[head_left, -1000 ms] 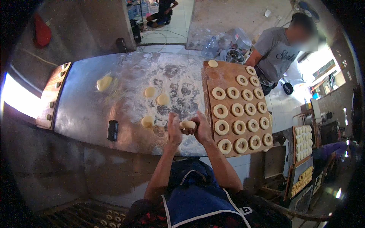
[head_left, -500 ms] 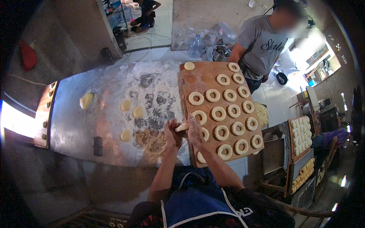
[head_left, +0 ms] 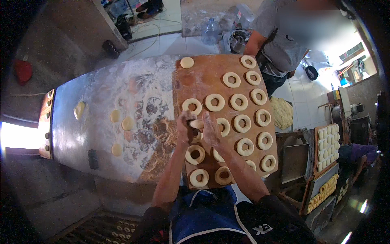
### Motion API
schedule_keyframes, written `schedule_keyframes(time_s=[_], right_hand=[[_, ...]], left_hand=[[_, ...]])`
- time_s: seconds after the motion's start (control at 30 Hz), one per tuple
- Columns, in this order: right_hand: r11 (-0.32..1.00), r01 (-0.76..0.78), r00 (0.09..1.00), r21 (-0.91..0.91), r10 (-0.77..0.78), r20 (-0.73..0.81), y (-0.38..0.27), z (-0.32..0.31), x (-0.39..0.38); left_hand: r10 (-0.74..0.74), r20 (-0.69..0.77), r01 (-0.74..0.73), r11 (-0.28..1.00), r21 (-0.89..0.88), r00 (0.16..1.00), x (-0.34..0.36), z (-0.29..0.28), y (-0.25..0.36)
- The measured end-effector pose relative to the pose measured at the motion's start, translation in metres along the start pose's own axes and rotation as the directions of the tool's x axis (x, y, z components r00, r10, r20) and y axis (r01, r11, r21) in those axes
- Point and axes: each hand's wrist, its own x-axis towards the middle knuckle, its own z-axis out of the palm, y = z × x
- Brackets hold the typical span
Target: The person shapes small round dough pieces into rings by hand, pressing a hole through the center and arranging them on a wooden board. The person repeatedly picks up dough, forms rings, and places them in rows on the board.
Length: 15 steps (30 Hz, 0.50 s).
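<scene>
Between my two hands is a pale piece of dough (head_left: 198, 124), held above the left part of a wooden board (head_left: 199, 87). Most of it is hidden, so whether it is a ring cannot be told. My left hand (head_left: 185, 129) has its fingers curled round one end. My right hand (head_left: 211, 131) presses against the other end, its fingers pointing away from me. Several dough rings lie in rows on the board, one (head_left: 191, 106) just beyond my hands and another (head_left: 195, 155) just nearer to me. A round dough piece (head_left: 187, 62) sits at the board's far left corner.
Left of the board stretches a floured metal table (head_left: 101, 134) with dough rounds (head_left: 127, 123) and a dark flat block (head_left: 93, 159). A co-worker (head_left: 280, 53) stands at the board's far right corner. To the right are a dough mass (head_left: 281, 112) and a tray of dough pieces (head_left: 328, 142).
My hands have moved from the board's left edge to over its left part, still with the dough between them. The view has shifted, and the co-worker appears nearer.
</scene>
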Motion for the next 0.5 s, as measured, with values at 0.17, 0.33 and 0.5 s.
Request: schedule_keyframes(time_s=[0.17,0.33,0.5], right_hand=[[0.999,-0.036,0.998,-0.025,0.037,0.048,-0.005,-0.025,0.031],[0.974,-0.189,0.976,-0.128,0.173,-0.130,-0.001,-0.039,0.055],[0.987,-0.004,0.987,-0.161,0.030,0.159,-0.004,-0.066,0.084]], left_hand=[[0.361,0.088,-0.336,0.714,0.615,0.928,0.027,0.024,-0.012],[0.029,0.009,-0.030,0.996,0.090,1.000,0.049,0.050,0.006],[-0.030,-0.344,0.076,0.990,0.121,0.938,0.068,0.092,0.015]])
